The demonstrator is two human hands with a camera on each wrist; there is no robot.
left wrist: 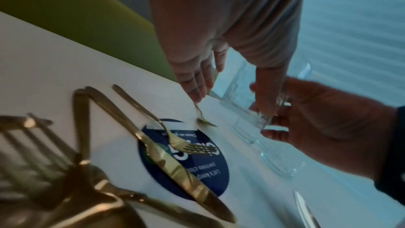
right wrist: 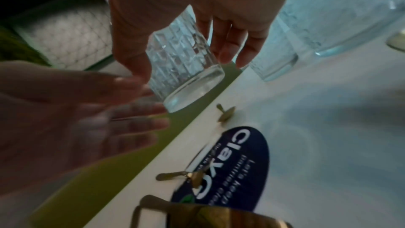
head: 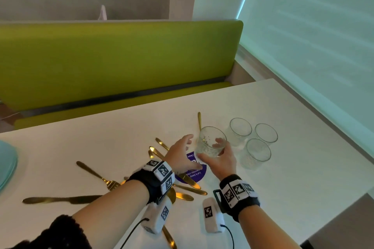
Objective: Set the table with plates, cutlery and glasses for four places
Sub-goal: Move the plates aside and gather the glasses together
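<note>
The right hand holds a clear glass with a bumpy pattern, thumb on one side and fingers curled round the other. The glass is lifted off the white table and tips a little. The left hand is right beside the glass with its fingers spread and straight, and it holds nothing. I cannot tell if its fingertips touch the glass. In the right wrist view the glass sits between the thumb and fingers, with its thick bottom in the air. Three more glasses stand close together on the table, just to the right of the lifted one. A pile of gold cutlery lies on the table under and beside the left arm, with forks, knives and spoons all crossed over each other. A round blue sticker is stuck on the table, and a gold knife and fork lie over it. The edge of a pale green plate shows at the far left. A green bench runs behind the table.
</note>
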